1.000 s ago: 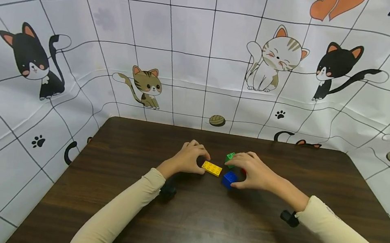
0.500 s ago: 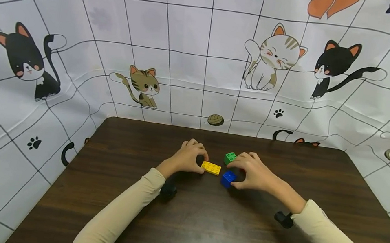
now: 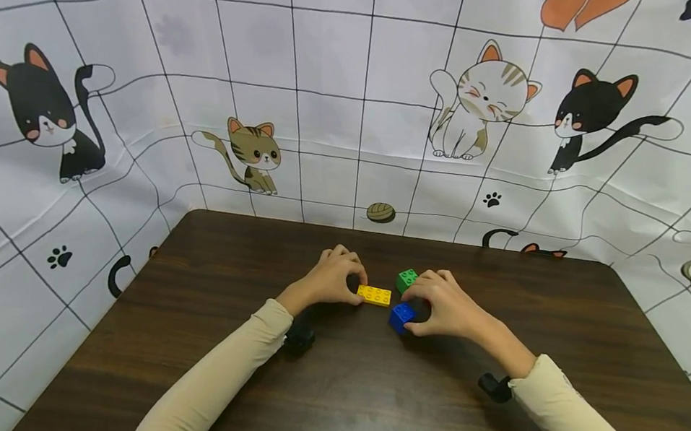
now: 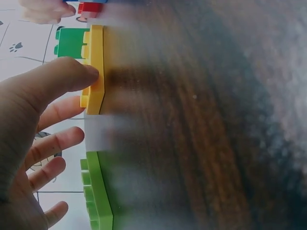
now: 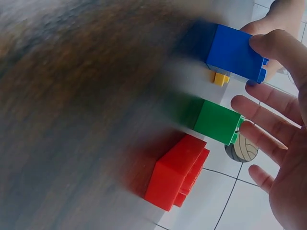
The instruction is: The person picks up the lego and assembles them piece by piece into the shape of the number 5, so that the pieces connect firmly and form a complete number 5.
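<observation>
In the head view my left hand (image 3: 332, 277) pinches the left end of a flat yellow brick (image 3: 374, 295). The left wrist view shows the thumb on the near side of this yellow brick (image 4: 97, 72), with a finger behind it. My right hand (image 3: 446, 306) holds a taller blue brick (image 3: 401, 317) close by. Its thumb lies on the blue brick (image 5: 235, 53) in the right wrist view, and the index fingertip is at the studded edge; the other fingers are spread. Between the hands, the yellow and blue bricks stand a small gap apart.
A green brick (image 3: 405, 279) stands just behind the blue one. The right wrist view shows a red brick (image 5: 175, 172) beside it, hidden in the head view. Under the left hand lies a flat light green brick (image 4: 98, 191). Brown table (image 3: 321, 402); cat-print curtain (image 3: 333, 61) behind.
The yellow brick has turned from slanted to nearly level with the left hand. The right hand has shifted slightly left, uncovering more of the green brick and covering the red one.
</observation>
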Demonstrator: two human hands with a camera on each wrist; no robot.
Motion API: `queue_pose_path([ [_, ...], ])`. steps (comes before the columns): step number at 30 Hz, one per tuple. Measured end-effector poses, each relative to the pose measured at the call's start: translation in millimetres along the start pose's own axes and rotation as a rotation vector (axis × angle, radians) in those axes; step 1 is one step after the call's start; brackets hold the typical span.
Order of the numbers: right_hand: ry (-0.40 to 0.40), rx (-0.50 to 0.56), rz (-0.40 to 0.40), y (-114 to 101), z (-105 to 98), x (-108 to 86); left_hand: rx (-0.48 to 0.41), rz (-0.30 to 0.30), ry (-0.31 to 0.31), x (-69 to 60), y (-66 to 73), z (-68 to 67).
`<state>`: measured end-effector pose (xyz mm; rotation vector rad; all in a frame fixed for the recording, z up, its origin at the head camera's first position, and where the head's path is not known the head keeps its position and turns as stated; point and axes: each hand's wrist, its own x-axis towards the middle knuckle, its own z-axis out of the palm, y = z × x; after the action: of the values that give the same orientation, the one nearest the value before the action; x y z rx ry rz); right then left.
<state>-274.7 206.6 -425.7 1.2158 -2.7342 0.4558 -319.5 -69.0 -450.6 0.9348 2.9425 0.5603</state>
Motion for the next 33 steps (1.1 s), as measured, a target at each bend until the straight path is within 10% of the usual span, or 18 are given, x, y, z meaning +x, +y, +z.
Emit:
queue_pose_path([
  [18, -0.027, 0.040, 0.049, -2.1, -4.6, 7.9, -0.026, -0.003, -0.022, 1.7, -5.1, -0.3],
  [33, 0.097, 0.121, 0.088, -2.8, -16.6, 23.0, -0.072, -0.012, -0.034, 3.0, -3.4, -1.3],
])
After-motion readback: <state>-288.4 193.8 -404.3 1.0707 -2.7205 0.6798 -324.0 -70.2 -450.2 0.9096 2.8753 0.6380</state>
